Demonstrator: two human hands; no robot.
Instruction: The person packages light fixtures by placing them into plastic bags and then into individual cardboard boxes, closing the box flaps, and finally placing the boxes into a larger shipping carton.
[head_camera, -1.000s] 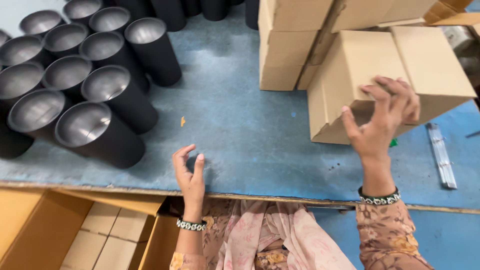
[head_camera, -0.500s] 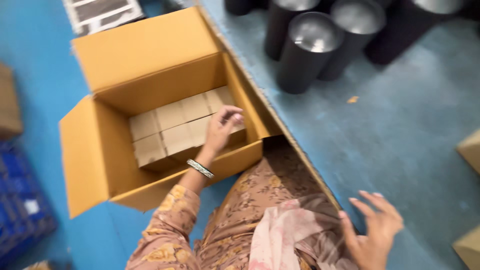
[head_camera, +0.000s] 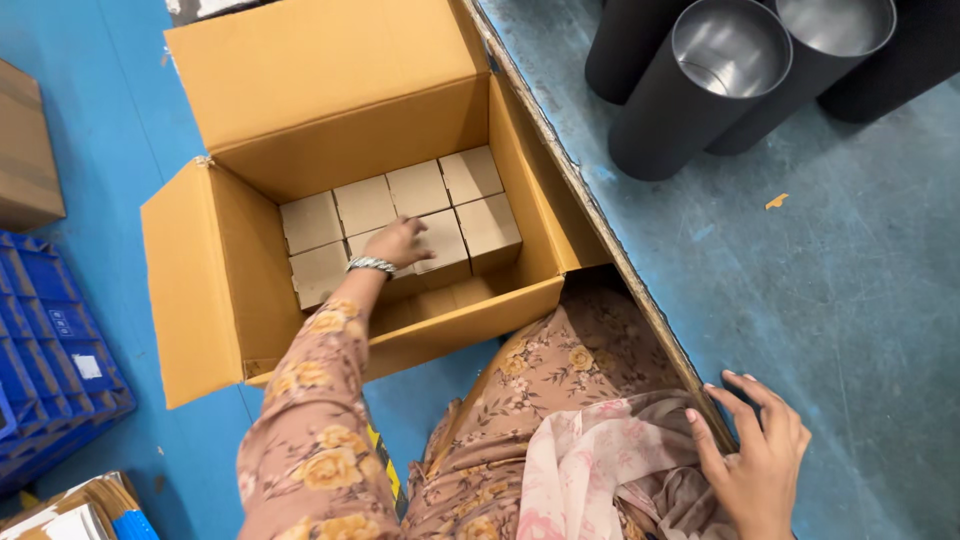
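Inside carton (head_camera: 330, 130), left hand (head_camera: 398, 242) on small box (head_camera: 437, 240)

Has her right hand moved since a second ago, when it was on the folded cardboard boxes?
Yes. The right hand has left the cardboard boxes and come back to the near edge of the blue worktable, resting there.

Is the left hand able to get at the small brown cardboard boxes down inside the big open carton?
Probably yes. The left hand already rests on the small brown cardboard boxes inside the big open carton, whose flaps are folded back, with nothing above them.
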